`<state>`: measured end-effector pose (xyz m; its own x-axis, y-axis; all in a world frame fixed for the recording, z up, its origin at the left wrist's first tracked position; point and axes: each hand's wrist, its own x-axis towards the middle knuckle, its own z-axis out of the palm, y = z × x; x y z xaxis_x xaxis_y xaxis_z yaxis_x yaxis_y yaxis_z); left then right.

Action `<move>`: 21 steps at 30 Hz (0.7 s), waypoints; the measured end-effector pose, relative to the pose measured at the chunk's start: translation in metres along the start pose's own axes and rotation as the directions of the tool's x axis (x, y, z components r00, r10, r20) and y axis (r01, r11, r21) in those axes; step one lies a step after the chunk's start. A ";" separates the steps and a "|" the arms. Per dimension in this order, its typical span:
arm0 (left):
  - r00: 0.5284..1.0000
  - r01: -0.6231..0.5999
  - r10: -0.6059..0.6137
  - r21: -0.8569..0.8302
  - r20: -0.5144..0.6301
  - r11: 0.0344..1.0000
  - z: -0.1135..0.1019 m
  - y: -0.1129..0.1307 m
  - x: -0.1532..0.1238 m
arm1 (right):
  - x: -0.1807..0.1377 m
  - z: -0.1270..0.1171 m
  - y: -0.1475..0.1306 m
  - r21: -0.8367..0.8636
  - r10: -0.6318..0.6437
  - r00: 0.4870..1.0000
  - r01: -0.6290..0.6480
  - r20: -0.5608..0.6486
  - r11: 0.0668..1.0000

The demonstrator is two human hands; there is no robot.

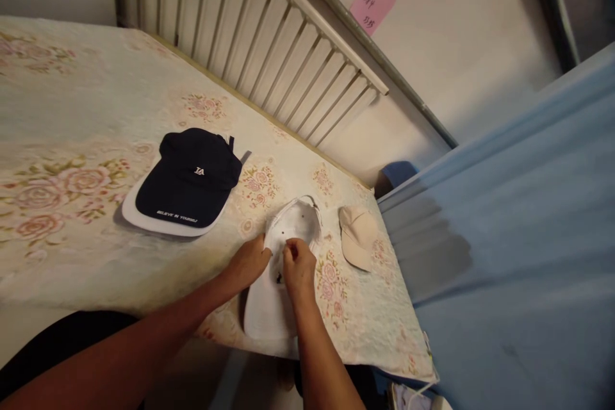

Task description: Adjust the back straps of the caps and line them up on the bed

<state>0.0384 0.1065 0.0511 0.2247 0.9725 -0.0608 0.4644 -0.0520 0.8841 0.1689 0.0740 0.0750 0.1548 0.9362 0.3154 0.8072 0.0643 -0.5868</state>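
Note:
A white cap (288, 230) lies on the flowered bed cover (72, 109), its brim toward me at the near edge. My left hand (248, 264) grips the cap's left side with curled fingers. My right hand (298, 267) presses on its crown, fingers bent and pinching the fabric. A navy cap (189, 179) with white lettering lies stacked on a white cap (132, 213) to the left. A beige cap (358, 236) lies just right of my hands.
A white slatted rail (269, 32) runs along the far side of the bed against the wall, with a pink note (372, 3) stuck above. A blue cloth surface (519, 237) fills the right side.

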 end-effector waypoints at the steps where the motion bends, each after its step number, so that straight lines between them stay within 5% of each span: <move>1: 1.000 -0.004 0.004 0.001 -0.006 1.000 0.001 -0.001 0.000 | 0.006 0.009 0.002 0.039 0.039 0.998 -0.042 0.054 0.998; 6: 0.999 0.025 -0.024 0.023 -0.027 0.999 0.004 -0.003 0.003 | 0.022 0.045 0.010 0.356 0.072 0.956 -0.174 0.283 0.918; 15: 0.996 0.030 -0.027 0.032 -0.089 0.999 0.007 -0.002 0.000 | 0.021 0.052 0.017 0.621 0.072 0.933 -0.291 0.353 0.727; 18: 0.994 0.042 -0.039 0.024 -0.098 0.999 0.008 -0.002 -0.002 | 0.021 0.050 0.015 0.583 0.065 0.937 -0.266 0.342 0.768; 21: 0.995 0.061 -0.057 0.046 -0.085 0.997 0.008 -0.002 -0.002 | 0.019 0.045 0.014 0.370 0.077 0.976 -0.149 0.204 0.917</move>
<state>0.0436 0.1033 0.0458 0.1239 0.9897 -0.0717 0.5159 -0.0025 0.8567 0.1575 0.1082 0.0390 0.0968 0.9891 0.1109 0.5065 0.0469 -0.8610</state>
